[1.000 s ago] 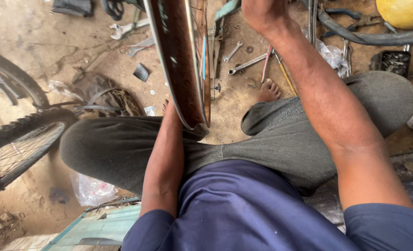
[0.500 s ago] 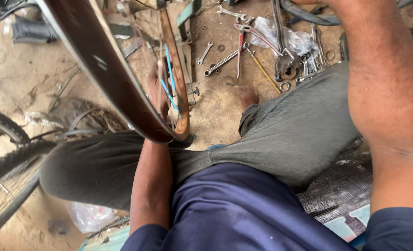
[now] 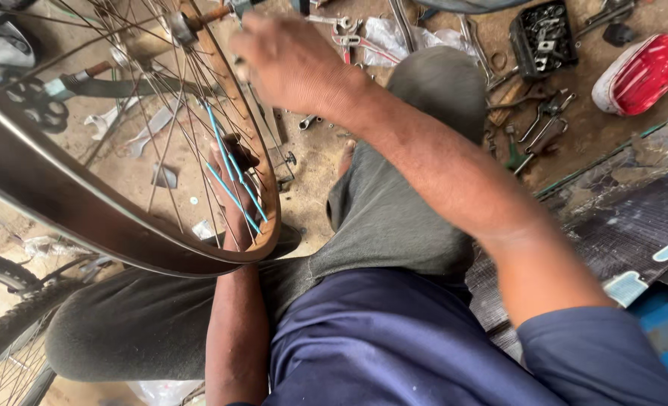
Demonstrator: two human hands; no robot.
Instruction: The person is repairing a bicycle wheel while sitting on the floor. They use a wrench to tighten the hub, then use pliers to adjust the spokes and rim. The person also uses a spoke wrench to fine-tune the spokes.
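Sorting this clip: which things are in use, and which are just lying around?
In use:
- wheel
- spokes
- hub
- left hand
- right hand

Lying about:
- spanners
- pliers
- red lamp
- black tray
- tyre

Lit evenly by soft daylight, with no hard shadows on the dirt floor (image 3: 311,162). Sharp in the middle; slightly blurred on the near wheel rim (image 3: 86,214) (too close to the lens). Mild glare off the red plastic cover (image 3: 639,75). Stretched at the edges by wide-angle distortion.
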